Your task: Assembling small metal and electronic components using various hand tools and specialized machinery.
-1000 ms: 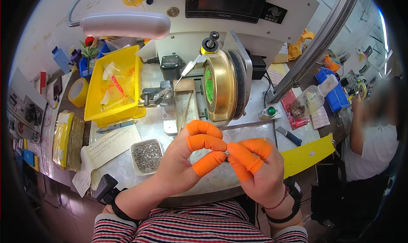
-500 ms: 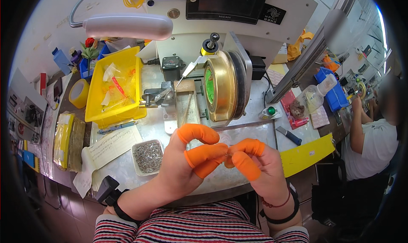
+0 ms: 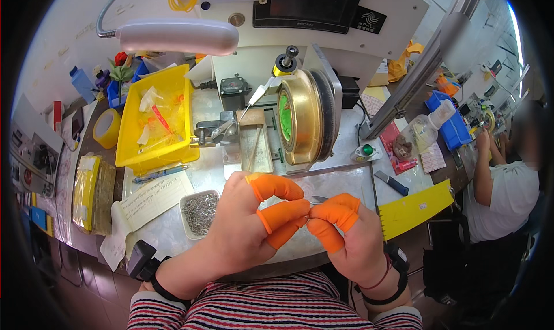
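Note:
My left hand [image 3: 245, 223] and my right hand [image 3: 355, 232] meet fingertip to fingertip above the front of the bench. Orange finger cots cover the thumbs and some fingers of both. Each hand is closed in a pinch, and what lies between the tips is too small to make out. A thin grey metal sliver [image 3: 317, 199] shows just behind the fingertips. Left of my left hand sits a white tray [image 3: 186, 221] full of small shiny metal pieces. Behind the hands stands a bench machine with a gold-coloured wheel [image 3: 303, 119].
A yellow bin [image 3: 128, 148] with plastic bags stands at the left, near a paper sheet [image 3: 158, 200]. At the right are a dark-handled knife [image 3: 392, 183], a yellow board [image 3: 415, 210] and a clear bottle [image 3: 424, 131]. A lamp [image 3: 179, 37] hangs above. Another person [image 3: 502, 197] sits far right.
The right hand's fingers have curled in more, and its thumb has tucked closer to the left fingertips. The left hand has shifted slightly; the tips still meet.

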{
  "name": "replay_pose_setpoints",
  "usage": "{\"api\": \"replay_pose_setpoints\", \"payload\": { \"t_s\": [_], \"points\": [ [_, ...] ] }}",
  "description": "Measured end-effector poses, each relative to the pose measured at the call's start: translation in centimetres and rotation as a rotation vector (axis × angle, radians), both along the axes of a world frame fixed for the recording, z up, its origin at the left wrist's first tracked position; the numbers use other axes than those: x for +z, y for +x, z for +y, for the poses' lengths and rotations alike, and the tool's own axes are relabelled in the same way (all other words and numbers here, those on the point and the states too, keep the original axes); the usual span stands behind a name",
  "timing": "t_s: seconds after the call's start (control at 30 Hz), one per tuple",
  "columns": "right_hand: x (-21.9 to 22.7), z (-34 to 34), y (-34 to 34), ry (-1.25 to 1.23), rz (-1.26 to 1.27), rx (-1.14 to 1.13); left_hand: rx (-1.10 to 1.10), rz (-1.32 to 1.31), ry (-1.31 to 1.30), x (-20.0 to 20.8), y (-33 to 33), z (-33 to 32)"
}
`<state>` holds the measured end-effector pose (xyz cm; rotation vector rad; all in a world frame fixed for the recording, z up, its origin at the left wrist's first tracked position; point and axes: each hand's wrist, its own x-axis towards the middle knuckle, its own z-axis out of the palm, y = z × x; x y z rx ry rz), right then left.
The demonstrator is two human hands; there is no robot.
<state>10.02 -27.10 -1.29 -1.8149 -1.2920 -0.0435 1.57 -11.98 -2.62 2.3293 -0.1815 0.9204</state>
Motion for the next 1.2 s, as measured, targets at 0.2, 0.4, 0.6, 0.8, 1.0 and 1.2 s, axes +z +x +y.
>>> {"api": "replay_pose_setpoints", "payload": {
  "t_s": [0.2,0.4,0.6,0.8,1.0,1.2],
  "points": [
    [-0.2,-1.1,0.2,-0.057,-0.507,-0.072,-0.018,-0.052,0.152,1.1,0.5,-0.6],
    [-1.0,-2.3,0.6,-0.076,-0.589,-0.068,-0.025,0.049,0.355,2.0,-0.3,-1.7],
    [2.0,-5.8,3.8,0.444,-0.341,-0.073,0.084,-0.041,0.432,2.3,0.5,-4.4],
    [2.1,-16.0,9.3,1.199,0.048,-0.312,-0.264,0.145,0.251,-0.6,5.3,-8.5],
    [0.6,-32.0,6.3,1.483,-0.481,-0.931,-0.503,0.262,0.348,-3.2,9.8,-13.7],
    [-7.7,-35.0,4.5,0.429,-0.662,-1.749,-0.481,0.443,0.474,-6.5,12.8,-17.4]
  ]
}}
